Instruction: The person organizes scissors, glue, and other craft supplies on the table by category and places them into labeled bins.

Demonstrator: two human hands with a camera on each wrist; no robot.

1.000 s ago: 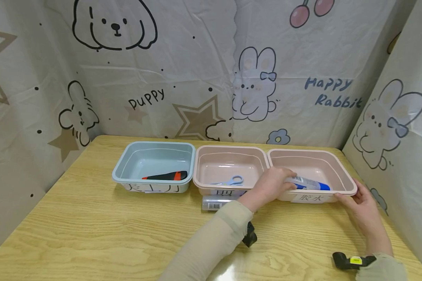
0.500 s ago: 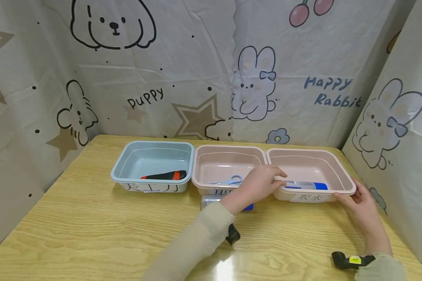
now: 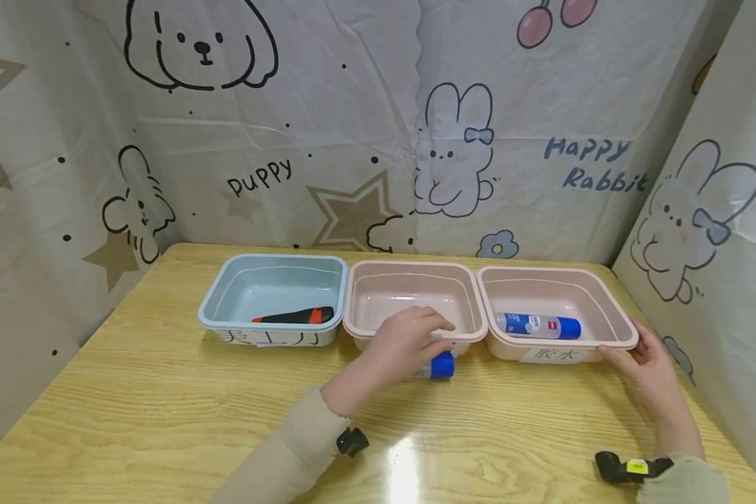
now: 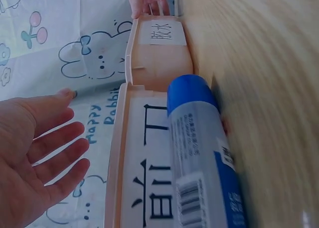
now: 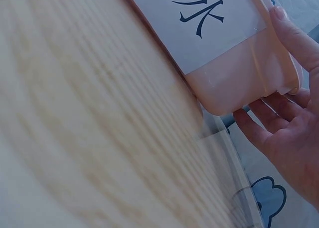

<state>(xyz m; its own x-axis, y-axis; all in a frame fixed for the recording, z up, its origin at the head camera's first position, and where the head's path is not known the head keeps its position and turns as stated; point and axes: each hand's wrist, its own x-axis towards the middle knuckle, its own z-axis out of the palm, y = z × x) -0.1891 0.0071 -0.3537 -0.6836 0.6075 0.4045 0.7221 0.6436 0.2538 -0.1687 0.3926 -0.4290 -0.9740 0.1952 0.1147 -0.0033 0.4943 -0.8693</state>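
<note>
My left hand (image 3: 409, 339) hovers over the front rim of the middle pink bin (image 3: 414, 266). Its fingers are spread and hold nothing in the left wrist view. Below it, a clear glue tube with a blue cap (image 3: 442, 365) lies on the table against that bin's front, partly hidden by the hand. A second glue tube (image 3: 538, 325) lies inside the right pink bin (image 3: 557, 354). My right hand (image 3: 652, 374) grips this bin's front right corner, thumb on the rim and fingers round the side. The scissors in the middle bin are mostly covered by my left hand.
A light blue bin (image 3: 271, 260) stands at the left of the row, with a black and orange utility knife (image 3: 296, 316) inside. The bins touch side by side near the table's (image 3: 164, 420) back edge. Printed curtains (image 3: 327, 133) hang behind and beside the table.
My left hand has let go of the glue tube in the right bin and moved left to above the middle bin's front. The tube has settled there. My right hand stays put.
</note>
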